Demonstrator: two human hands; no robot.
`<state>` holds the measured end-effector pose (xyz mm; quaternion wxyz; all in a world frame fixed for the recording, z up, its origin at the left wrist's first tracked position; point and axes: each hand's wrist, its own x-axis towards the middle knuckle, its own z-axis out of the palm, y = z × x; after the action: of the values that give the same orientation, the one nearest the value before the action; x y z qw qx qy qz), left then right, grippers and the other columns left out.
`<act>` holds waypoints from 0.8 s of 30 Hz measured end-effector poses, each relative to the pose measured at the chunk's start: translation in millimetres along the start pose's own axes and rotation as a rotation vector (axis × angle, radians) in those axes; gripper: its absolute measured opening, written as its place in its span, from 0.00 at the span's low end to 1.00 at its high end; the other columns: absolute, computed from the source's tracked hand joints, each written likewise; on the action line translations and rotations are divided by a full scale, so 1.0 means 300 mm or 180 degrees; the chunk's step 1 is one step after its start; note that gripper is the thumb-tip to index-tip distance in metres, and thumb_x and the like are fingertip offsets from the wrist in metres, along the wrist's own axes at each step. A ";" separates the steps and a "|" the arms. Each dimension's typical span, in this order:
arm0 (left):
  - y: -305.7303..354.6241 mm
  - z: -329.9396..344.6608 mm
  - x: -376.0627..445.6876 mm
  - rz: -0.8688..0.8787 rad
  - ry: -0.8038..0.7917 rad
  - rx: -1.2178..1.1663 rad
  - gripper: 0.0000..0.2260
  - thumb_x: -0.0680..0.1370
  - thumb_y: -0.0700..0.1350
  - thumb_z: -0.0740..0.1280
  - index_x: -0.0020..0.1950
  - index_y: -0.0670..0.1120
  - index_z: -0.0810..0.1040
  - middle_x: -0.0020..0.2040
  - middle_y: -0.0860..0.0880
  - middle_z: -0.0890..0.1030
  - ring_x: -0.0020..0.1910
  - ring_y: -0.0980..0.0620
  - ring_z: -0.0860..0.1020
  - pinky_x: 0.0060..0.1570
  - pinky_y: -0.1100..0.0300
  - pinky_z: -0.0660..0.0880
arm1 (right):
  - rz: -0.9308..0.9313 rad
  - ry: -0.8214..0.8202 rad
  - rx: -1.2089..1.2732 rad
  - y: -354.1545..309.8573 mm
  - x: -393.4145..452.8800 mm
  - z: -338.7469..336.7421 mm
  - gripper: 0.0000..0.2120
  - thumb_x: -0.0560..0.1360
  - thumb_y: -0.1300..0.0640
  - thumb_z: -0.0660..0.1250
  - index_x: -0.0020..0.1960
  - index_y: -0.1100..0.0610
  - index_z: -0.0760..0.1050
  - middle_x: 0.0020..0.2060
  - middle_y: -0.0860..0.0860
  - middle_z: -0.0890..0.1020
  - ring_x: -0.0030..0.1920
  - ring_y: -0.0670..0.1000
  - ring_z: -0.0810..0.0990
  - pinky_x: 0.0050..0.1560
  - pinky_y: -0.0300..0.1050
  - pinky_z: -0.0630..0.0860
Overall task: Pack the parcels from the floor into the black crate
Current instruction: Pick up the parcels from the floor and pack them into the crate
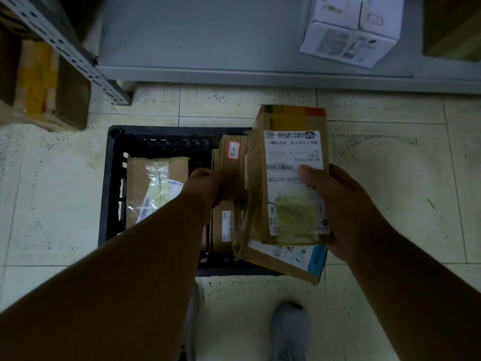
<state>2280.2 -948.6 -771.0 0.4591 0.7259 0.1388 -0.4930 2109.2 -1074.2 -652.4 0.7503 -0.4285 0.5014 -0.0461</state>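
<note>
- Both hands work over the black crate (114, 157), which sits on the pale tiled floor (390, 157) in front of a grey metal shelf (208, 35).
- Right hand (335, 204) clasps a brown cardboard parcel (289, 142) by its right edge, thumb pressed across the white shipping label (294, 155) near the barcode, fingers wrapped behind.
- That parcel is held above the crate's right side, with yellow and orange tape across its far end and a yellowish patch of clear tape near the wrist.
- Under it, a second flat parcel with a blue-edged label (294, 259) sticks out over the crate's near right corner; whether the right hand also carries it cannot be told.
- Left hand (208, 185) reaches into the crate, fingers curled around the edge of a small brown parcel with a red-bordered sticker (233, 155) that stands upright near the middle.
- Another small brown box (223, 225) stands just nearer the camera, below that hand.
- Lying flat in the crate's left half is a brown parcel with clear tape and a white label (156, 183), partly covered by the left forearm.
- On the shelf at upper right rests a white printed carton (351, 29).
- One grey shoe (291, 332) shows on the tiles near the bottom edge.
</note>
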 end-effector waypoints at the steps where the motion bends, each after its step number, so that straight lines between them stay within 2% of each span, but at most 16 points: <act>1: -0.002 -0.002 0.001 -0.0049 -0.0062 0.0045 0.17 0.72 0.51 0.73 0.56 0.48 0.73 0.57 0.42 0.79 0.56 0.41 0.79 0.55 0.49 0.76 | -0.0008 -0.0026 -0.0005 0.001 -0.001 0.000 0.25 0.69 0.48 0.70 0.63 0.57 0.76 0.52 0.58 0.85 0.50 0.63 0.85 0.52 0.66 0.80; 3: -0.006 -0.001 0.004 -0.0155 -0.0176 0.0056 0.27 0.69 0.56 0.75 0.62 0.47 0.72 0.58 0.44 0.79 0.57 0.44 0.78 0.57 0.50 0.74 | -0.0020 -0.0050 -0.0009 0.005 -0.003 -0.004 0.26 0.67 0.47 0.70 0.63 0.57 0.76 0.52 0.58 0.85 0.50 0.63 0.85 0.51 0.65 0.80; 5: -0.007 -0.006 0.006 -0.0156 -0.0202 0.0036 0.29 0.69 0.56 0.75 0.65 0.45 0.71 0.57 0.46 0.80 0.56 0.46 0.77 0.54 0.53 0.72 | -0.0022 -0.0082 0.0019 0.005 -0.006 -0.010 0.27 0.67 0.47 0.69 0.63 0.57 0.76 0.53 0.58 0.85 0.50 0.63 0.85 0.50 0.64 0.81; 8: 0.005 -0.014 -0.009 0.0064 -0.0148 -0.0019 0.26 0.71 0.53 0.74 0.64 0.44 0.72 0.55 0.46 0.81 0.49 0.49 0.81 0.38 0.61 0.76 | -0.0043 -0.0134 0.0100 -0.003 -0.017 -0.014 0.26 0.68 0.47 0.69 0.64 0.56 0.76 0.54 0.57 0.85 0.51 0.61 0.85 0.51 0.64 0.81; 9: 0.007 -0.022 -0.020 0.0116 -0.0061 -0.0089 0.25 0.72 0.52 0.74 0.65 0.45 0.71 0.55 0.45 0.81 0.49 0.48 0.81 0.35 0.62 0.77 | -0.0050 -0.0150 0.0100 -0.004 -0.020 -0.010 0.27 0.68 0.47 0.69 0.65 0.56 0.75 0.54 0.57 0.85 0.51 0.61 0.85 0.50 0.64 0.81; 12: 0.001 -0.066 -0.042 0.0144 0.0132 -0.0329 0.28 0.71 0.54 0.75 0.67 0.50 0.69 0.60 0.43 0.79 0.54 0.43 0.80 0.51 0.50 0.80 | -0.0053 -0.0196 0.0050 -0.009 -0.029 0.017 0.26 0.68 0.47 0.69 0.64 0.55 0.76 0.54 0.57 0.85 0.52 0.61 0.85 0.51 0.63 0.81; 14: 0.001 -0.096 -0.072 0.0161 0.0180 -0.0341 0.30 0.70 0.56 0.74 0.68 0.54 0.67 0.62 0.43 0.78 0.54 0.41 0.80 0.55 0.45 0.78 | -0.0035 -0.0221 0.0045 -0.023 -0.035 0.033 0.25 0.69 0.48 0.68 0.64 0.55 0.76 0.55 0.57 0.85 0.53 0.62 0.85 0.53 0.65 0.80; 16: -0.003 -0.113 -0.101 0.0362 0.0341 -0.0150 0.32 0.70 0.59 0.73 0.70 0.56 0.64 0.62 0.44 0.78 0.55 0.42 0.80 0.56 0.46 0.78 | -0.0012 -0.0205 0.0052 -0.044 -0.048 0.044 0.21 0.73 0.50 0.67 0.64 0.55 0.76 0.54 0.57 0.85 0.52 0.61 0.85 0.52 0.64 0.80; 19: -0.003 -0.104 -0.143 0.1039 0.0549 0.0502 0.30 0.74 0.59 0.69 0.72 0.57 0.61 0.61 0.48 0.77 0.56 0.46 0.79 0.51 0.51 0.79 | -0.0069 -0.0126 -0.0063 -0.066 -0.080 0.060 0.16 0.77 0.53 0.65 0.63 0.56 0.77 0.52 0.57 0.85 0.49 0.60 0.86 0.49 0.62 0.82; 22: 0.017 -0.099 -0.180 0.1454 0.0675 0.1197 0.31 0.73 0.62 0.67 0.72 0.63 0.58 0.64 0.46 0.73 0.58 0.44 0.77 0.52 0.43 0.79 | -0.0144 -0.0070 -0.0273 -0.060 -0.117 0.096 0.13 0.77 0.53 0.67 0.61 0.54 0.77 0.50 0.54 0.86 0.47 0.59 0.86 0.49 0.63 0.81; 24: 0.030 -0.115 -0.195 0.1545 0.0733 0.1303 0.30 0.71 0.65 0.65 0.70 0.65 0.59 0.62 0.45 0.72 0.57 0.43 0.77 0.49 0.43 0.80 | -0.0195 -0.0033 -0.0357 -0.047 -0.137 0.120 0.12 0.77 0.54 0.67 0.60 0.54 0.77 0.49 0.53 0.86 0.47 0.57 0.87 0.50 0.63 0.81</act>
<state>2278.5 -910.8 -713.7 0.3891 0.8658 -0.0890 -0.3016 2122.6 -1041.2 -608.7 0.7259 -0.4853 0.4859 -0.0386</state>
